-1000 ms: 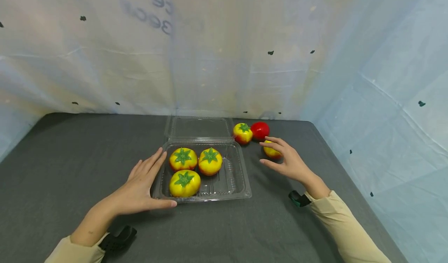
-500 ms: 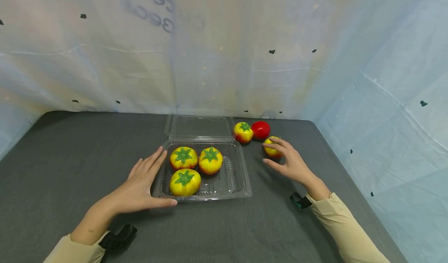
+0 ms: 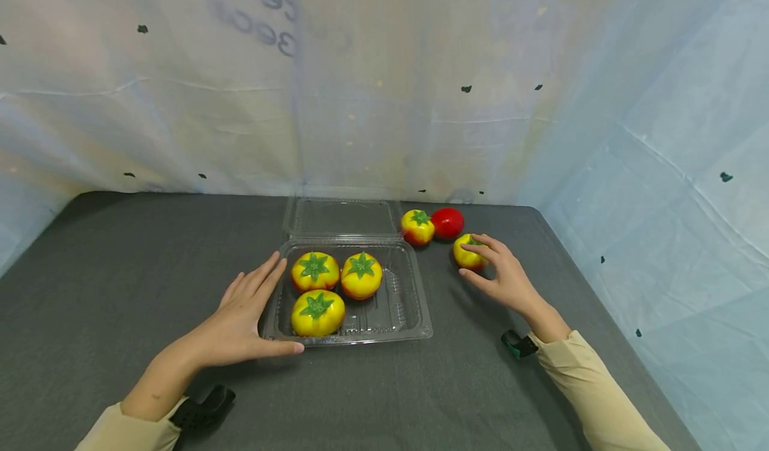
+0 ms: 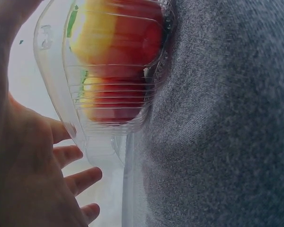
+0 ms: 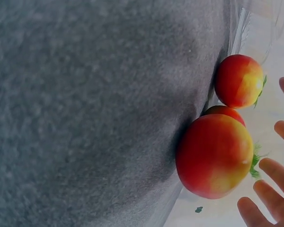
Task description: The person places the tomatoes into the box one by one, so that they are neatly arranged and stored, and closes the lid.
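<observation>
A clear plastic clamshell box [image 3: 405, 317] lies with its lid folded back, and three yellow-red toy tomatoes [image 3: 318, 312] with green star-shaped tops sit inside. My left hand [image 3: 237, 331] rests spread along the box's left side, thumb at the front-left corner. In the left wrist view, fingers [image 4: 83, 182] reach along the clear wall. My right hand [image 3: 504, 281] hovers with relaxed fingers around the right of a loose toy tomato [image 3: 465, 254]. In the right wrist view, fingertips stand apart from that tomato [image 5: 213, 156], near its green top.
Behind the loose tomato, another yellow-red toy tomato [image 3: 417, 228] touches a red one [image 3: 447, 223], just right of the lid [image 3: 345, 219]. Everything lies on a dark grey cloth-covered table [image 3: 150, 257]. Pale plastic sheeting [image 3: 372, 104] hangs behind and along the right side.
My right hand has shifted slightly right, uncovering more of the loose tomato in the head view. The left hand and the box have stayed in place.
</observation>
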The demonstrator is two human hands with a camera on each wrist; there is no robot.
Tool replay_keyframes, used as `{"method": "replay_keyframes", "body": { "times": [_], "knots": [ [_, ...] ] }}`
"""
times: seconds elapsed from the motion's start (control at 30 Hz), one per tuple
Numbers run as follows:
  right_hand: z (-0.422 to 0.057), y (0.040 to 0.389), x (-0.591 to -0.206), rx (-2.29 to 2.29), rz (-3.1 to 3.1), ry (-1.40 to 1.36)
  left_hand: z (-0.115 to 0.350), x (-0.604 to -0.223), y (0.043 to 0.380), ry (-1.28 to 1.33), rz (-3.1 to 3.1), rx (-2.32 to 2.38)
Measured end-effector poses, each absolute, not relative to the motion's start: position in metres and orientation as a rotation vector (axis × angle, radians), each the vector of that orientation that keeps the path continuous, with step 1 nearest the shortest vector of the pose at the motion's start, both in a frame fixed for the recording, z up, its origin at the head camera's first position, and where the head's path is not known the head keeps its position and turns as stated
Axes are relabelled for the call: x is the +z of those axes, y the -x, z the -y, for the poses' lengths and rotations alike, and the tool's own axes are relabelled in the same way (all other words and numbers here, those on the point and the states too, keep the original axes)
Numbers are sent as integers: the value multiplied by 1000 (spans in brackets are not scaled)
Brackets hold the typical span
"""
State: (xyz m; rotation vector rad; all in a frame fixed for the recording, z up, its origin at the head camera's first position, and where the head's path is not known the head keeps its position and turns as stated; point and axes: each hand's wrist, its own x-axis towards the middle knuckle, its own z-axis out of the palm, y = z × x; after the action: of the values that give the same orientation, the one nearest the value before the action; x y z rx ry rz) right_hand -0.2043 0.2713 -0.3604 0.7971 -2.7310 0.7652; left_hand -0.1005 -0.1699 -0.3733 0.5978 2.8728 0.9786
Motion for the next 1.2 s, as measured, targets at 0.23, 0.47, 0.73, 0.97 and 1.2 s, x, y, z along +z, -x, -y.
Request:
{"method": "replay_keyframes", "body": {
  "times": [0.23, 0.47, 0.73, 0.97, 1.2],
  "knots": [
    [-274, 207, -361, 756, 2770, -753, 170, -373, 101, -598, -2874, 974],
    [-276, 210, -363, 763, 2818, -706, 171, -375, 101, -605, -2873, 974],
    [-278, 214, -367, 778, 2819, -695, 171, -375, 101, -606, -2870, 976],
    [-278, 219, -368, 777, 2814, -699, 171, -374, 101, -603, -2871, 976],
    [-276, 222, -367, 758, 2839, -675, 171, -375, 101, -610, -2882, 970]
  ]
}}
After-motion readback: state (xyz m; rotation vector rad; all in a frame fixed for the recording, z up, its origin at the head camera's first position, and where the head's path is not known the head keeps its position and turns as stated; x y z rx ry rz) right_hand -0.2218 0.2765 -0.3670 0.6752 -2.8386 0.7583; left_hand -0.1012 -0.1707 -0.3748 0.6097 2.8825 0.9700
